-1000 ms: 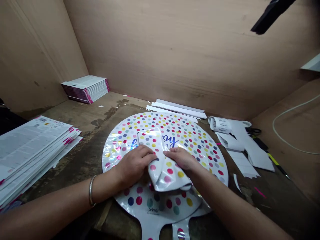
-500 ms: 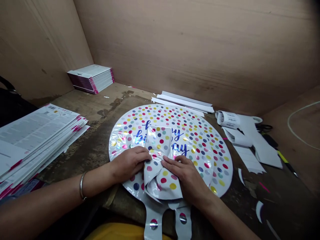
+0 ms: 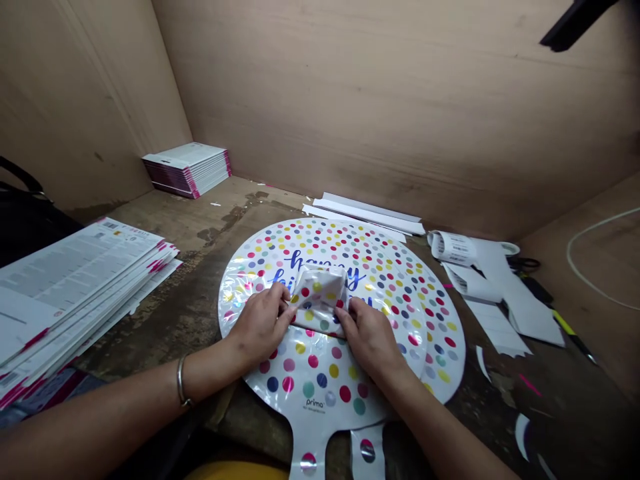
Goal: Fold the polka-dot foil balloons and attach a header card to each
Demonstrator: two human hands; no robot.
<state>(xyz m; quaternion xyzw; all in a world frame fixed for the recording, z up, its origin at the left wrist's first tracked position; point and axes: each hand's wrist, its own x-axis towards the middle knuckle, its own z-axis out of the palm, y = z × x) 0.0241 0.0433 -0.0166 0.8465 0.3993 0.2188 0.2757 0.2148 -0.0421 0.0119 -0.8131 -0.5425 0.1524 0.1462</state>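
Observation:
Flat round foil balloons [image 3: 345, 393] with coloured dots and blue "happy birthday" lettering lie stacked on the table, their tails pointing toward me. On top is a smaller folded foil balloon [image 3: 320, 295] with the same dots, its far part raised and creased. My left hand [image 3: 265, 319] is closed with thumb and fingers pinching the left end of this fold. At the right end, my right hand [image 3: 367, 333] grips it in the same way. Below the fold, the word "prima" shows on the uppermost flat balloon.
Stacks of printed cards stand at left [image 3: 85, 287] and in the back corner [image 3: 190, 170]. White strips [image 3: 370, 213] lie behind the balloons. To the right are a label roll [image 3: 455, 248], scissors [image 3: 525, 263], a yellow-black pen [image 3: 573, 333] and scraps. Wooden panels [image 3: 350, 100] enclose the table.
The folded balloon's near flap has been turned up and away from me, making the fold shorter and uncovering the "prima" print. Both hands have shifted to its ends.

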